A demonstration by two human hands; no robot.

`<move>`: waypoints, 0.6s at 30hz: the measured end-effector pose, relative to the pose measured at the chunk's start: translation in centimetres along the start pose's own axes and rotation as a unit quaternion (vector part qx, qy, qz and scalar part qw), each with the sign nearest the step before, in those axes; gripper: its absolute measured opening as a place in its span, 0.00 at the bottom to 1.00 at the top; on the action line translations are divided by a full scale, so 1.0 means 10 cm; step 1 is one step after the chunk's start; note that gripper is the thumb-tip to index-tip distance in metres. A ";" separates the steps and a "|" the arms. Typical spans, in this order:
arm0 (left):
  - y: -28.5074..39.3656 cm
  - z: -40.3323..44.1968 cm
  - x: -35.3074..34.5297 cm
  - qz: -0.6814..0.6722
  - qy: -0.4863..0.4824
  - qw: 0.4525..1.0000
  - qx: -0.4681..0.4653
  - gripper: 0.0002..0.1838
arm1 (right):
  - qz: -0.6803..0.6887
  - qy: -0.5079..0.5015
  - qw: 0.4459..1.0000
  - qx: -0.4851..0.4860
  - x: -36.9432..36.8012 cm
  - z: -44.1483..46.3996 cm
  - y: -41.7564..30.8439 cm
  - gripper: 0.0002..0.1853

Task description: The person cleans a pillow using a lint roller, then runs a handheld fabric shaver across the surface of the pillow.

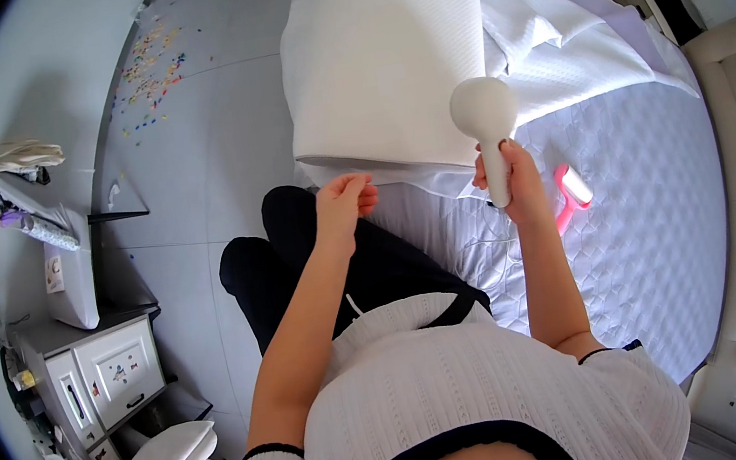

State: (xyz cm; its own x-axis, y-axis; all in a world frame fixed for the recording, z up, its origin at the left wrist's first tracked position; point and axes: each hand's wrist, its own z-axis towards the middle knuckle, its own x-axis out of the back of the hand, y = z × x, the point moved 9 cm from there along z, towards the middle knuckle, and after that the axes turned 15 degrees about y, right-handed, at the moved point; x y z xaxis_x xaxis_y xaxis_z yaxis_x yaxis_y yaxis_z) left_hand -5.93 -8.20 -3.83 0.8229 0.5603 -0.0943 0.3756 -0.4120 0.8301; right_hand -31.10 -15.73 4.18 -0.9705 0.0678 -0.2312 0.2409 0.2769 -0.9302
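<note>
The right hand (520, 185) clamps its fingers on a white round-headed device (484, 108); the left hand (346, 205) curls fingers together; a pink roller (576, 186) lies ungrasped inside the bed's (661, 236) edges.

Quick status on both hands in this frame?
Left hand: closed, fingers curled, with nothing visible in it.
Right hand: closed around the handle of a white round-headed device.

The device (483, 110) is white, the quilted mattress (645, 191) pale lavender.
</note>
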 end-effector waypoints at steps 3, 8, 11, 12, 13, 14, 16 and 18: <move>0.05 -0.04 0.00 -0.006 0.000 1.000 -0.005 0.12 | -0.021 0.020 0.999 -0.025 0.06 0.01 0.07 0.17; 0.09 -0.02 -0.05 0.011 0.001 1.000 -0.021 0.10 | -0.050 0.020 0.999 -0.005 0.26 0.11 0.27 0.18; 0.24 0.03 -0.17 0.030 -0.013 0.996 -0.082 0.09 | -0.053 0.013 0.998 0.017 0.22 0.11 0.27 0.18; 0.38 0.07 -0.25 0.051 -0.025 0.989 -0.137 0.08 | -0.070 0.013 0.997 0.026 0.20 0.13 0.25 0.18; 0.54 0.11 -0.36 0.071 -0.038 0.978 -0.193 0.08 | -0.069 -0.025 0.996 0.042 0.17 0.16 0.26 0.17; 0.63 0.20 -0.45 0.074 -0.041 0.977 -0.195 0.08 | -0.065 -0.021 0.997 0.044 0.16 0.23 0.26 0.17; 0.96 0.27 -0.70 0.168 -0.040 0.937 -0.305 0.08 | -0.085 -0.030 0.995 0.038 0.06 0.32 0.30 0.15; 1.15 0.50 -0.95 0.175 -0.046 0.922 -0.343 0.09 | -0.085 -0.032 0.996 0.021 0.01 0.45 0.39 0.16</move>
State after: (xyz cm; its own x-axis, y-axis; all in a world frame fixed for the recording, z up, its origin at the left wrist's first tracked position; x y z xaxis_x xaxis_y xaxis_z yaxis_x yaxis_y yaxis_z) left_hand -7.29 -21.84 3.90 0.8868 0.4034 0.2256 -0.2520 0.0129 0.9676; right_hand -30.28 -18.91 -0.77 -0.9956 -0.0374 -0.0864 0.0751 0.2381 -0.9683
